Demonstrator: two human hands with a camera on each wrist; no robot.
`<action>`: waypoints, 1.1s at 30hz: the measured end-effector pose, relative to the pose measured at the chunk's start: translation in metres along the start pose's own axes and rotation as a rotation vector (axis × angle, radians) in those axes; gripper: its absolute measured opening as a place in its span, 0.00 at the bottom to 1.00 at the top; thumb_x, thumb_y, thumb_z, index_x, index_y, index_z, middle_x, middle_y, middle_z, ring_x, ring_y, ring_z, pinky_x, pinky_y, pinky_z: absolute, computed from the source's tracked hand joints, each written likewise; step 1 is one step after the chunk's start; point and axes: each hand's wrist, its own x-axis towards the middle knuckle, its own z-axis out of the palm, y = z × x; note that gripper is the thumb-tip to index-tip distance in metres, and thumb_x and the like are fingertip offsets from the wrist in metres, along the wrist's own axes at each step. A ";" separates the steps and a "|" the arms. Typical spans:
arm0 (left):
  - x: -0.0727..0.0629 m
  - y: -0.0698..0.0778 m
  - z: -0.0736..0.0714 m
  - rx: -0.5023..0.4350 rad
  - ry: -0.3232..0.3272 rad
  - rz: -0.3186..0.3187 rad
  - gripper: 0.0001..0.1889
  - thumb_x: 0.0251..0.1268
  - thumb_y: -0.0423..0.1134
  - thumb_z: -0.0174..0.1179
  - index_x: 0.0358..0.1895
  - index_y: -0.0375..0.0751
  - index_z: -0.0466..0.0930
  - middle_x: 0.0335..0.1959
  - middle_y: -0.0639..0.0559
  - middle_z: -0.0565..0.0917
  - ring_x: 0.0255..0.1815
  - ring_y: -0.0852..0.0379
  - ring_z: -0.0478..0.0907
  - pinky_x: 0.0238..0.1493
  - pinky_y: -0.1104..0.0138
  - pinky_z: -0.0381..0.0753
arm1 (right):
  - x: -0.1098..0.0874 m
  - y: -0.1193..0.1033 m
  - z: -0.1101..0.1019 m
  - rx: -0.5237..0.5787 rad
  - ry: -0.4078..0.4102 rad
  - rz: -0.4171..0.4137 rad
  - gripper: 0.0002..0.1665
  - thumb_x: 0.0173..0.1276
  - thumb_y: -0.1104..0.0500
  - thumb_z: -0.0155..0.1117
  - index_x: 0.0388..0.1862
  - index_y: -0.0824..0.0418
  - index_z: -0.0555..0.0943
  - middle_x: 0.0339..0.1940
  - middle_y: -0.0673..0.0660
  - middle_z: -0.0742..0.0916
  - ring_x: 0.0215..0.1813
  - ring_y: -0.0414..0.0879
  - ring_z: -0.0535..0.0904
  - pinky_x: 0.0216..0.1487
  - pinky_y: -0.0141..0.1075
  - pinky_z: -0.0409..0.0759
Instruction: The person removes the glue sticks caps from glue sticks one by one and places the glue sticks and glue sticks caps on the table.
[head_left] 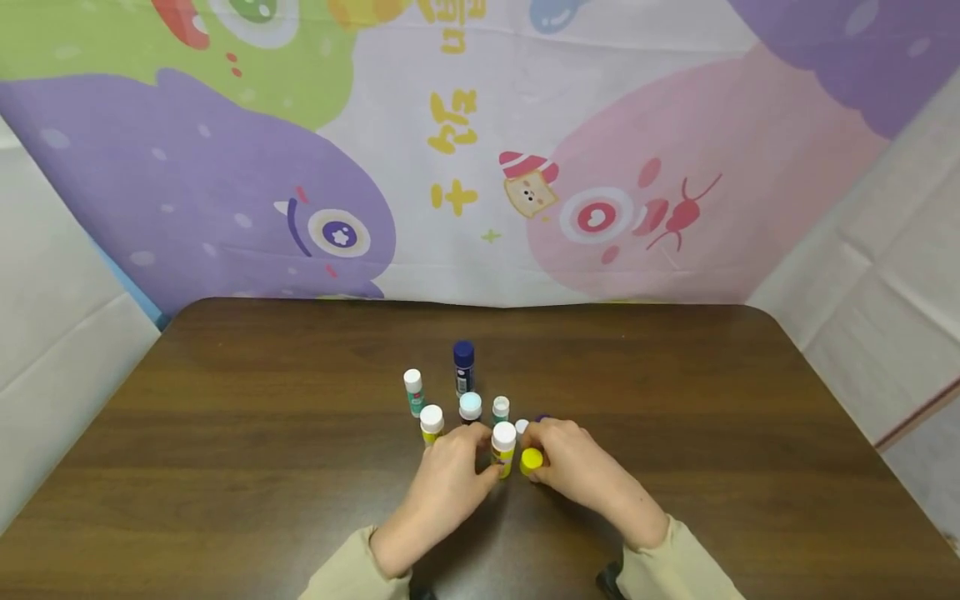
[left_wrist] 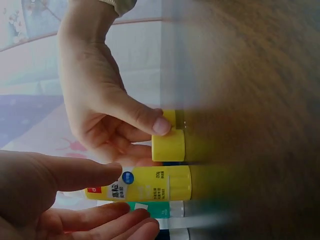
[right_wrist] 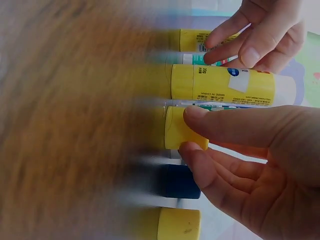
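An upright yellow glue stick (head_left: 501, 460) with a white top stands between my two hands. Loosely bent, my left hand (head_left: 452, 471) is at its left side, thumb and fingers apart; in the left wrist view the thumb overlaps the glue stick (left_wrist: 150, 184). On the other side my right hand (head_left: 581, 467) pinches a yellow cap (right_wrist: 182, 129) between thumb and index finger, low at the tabletop. A second yellow glue stick (head_left: 432, 422) stands beyond my left hand, its lower part hidden. Past my right hand are a dark blue cap (right_wrist: 182, 181) and another yellow cap (right_wrist: 179, 223).
Farther back stand a tall dark blue glue stick (head_left: 464, 367), a green-and-white one (head_left: 415, 394), a dark one with a pale top (head_left: 470, 407) and a small green one (head_left: 501, 408). A white cap (head_left: 522, 427) is by my right fingers. A printed cloth (head_left: 465, 250) hangs behind the brown table (head_left: 247, 417).
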 end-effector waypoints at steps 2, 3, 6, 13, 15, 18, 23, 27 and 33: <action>0.000 0.001 -0.002 0.013 0.000 -0.001 0.15 0.44 0.35 0.69 0.37 0.36 0.78 0.33 0.46 0.82 0.34 0.52 0.80 0.33 0.62 0.79 | -0.001 0.000 0.000 -0.003 0.000 -0.006 0.12 0.47 0.68 0.71 0.30 0.62 0.78 0.26 0.51 0.78 0.29 0.41 0.70 0.28 0.31 0.72; -0.001 0.002 -0.004 0.026 0.003 -0.003 0.15 0.45 0.35 0.69 0.37 0.36 0.78 0.33 0.46 0.82 0.33 0.52 0.80 0.32 0.62 0.79 | -0.002 0.000 -0.001 -0.005 0.002 -0.005 0.12 0.47 0.68 0.71 0.31 0.63 0.78 0.27 0.51 0.78 0.28 0.41 0.70 0.28 0.31 0.72; -0.002 0.004 -0.013 0.063 0.014 0.000 0.14 0.46 0.37 0.69 0.36 0.36 0.78 0.31 0.47 0.82 0.29 0.52 0.80 0.28 0.64 0.78 | -0.004 -0.001 -0.005 -0.011 0.019 0.002 0.13 0.48 0.67 0.71 0.34 0.63 0.79 0.28 0.52 0.79 0.27 0.40 0.71 0.27 0.29 0.72; -0.002 0.009 -0.043 0.016 0.048 -0.009 0.09 0.48 0.37 0.68 0.33 0.41 0.80 0.23 0.54 0.82 0.21 0.64 0.75 0.22 0.72 0.71 | -0.007 -0.003 -0.024 -0.033 0.090 -0.035 0.12 0.50 0.70 0.66 0.34 0.63 0.79 0.30 0.54 0.81 0.26 0.40 0.73 0.27 0.27 0.71; 0.001 0.007 -0.052 -0.002 0.084 -0.023 0.07 0.48 0.37 0.67 0.32 0.43 0.81 0.21 0.57 0.81 0.20 0.66 0.73 0.23 0.72 0.70 | -0.005 -0.004 -0.031 -0.044 0.106 -0.038 0.10 0.51 0.69 0.66 0.34 0.63 0.79 0.30 0.53 0.82 0.27 0.40 0.74 0.28 0.27 0.72; 0.006 0.004 -0.065 -0.030 0.157 -0.037 0.05 0.49 0.37 0.66 0.30 0.46 0.81 0.21 0.60 0.80 0.20 0.67 0.72 0.24 0.71 0.70 | 0.000 -0.007 -0.040 -0.050 0.121 -0.031 0.09 0.53 0.68 0.67 0.34 0.61 0.80 0.31 0.53 0.83 0.29 0.40 0.75 0.30 0.28 0.74; 0.023 -0.010 -0.080 -0.035 0.275 0.000 0.05 0.49 0.37 0.66 0.30 0.46 0.82 0.24 0.57 0.81 0.22 0.63 0.75 0.27 0.69 0.73 | 0.015 -0.012 -0.057 -0.055 0.136 -0.039 0.08 0.55 0.68 0.64 0.35 0.59 0.80 0.32 0.53 0.84 0.31 0.39 0.77 0.33 0.31 0.77; 0.041 -0.023 -0.086 -0.022 0.247 -0.037 0.08 0.50 0.39 0.65 0.34 0.44 0.82 0.30 0.53 0.83 0.29 0.57 0.78 0.32 0.64 0.74 | 0.031 -0.017 -0.065 -0.044 0.152 -0.047 0.07 0.56 0.65 0.64 0.34 0.59 0.80 0.31 0.51 0.84 0.32 0.40 0.78 0.35 0.33 0.78; 0.061 -0.038 -0.079 0.014 0.067 -0.138 0.16 0.50 0.45 0.65 0.42 0.43 0.80 0.42 0.50 0.82 0.41 0.51 0.79 0.40 0.57 0.76 | 0.064 -0.021 -0.066 0.013 0.137 -0.055 0.09 0.56 0.62 0.66 0.37 0.61 0.81 0.32 0.52 0.85 0.34 0.42 0.80 0.38 0.34 0.79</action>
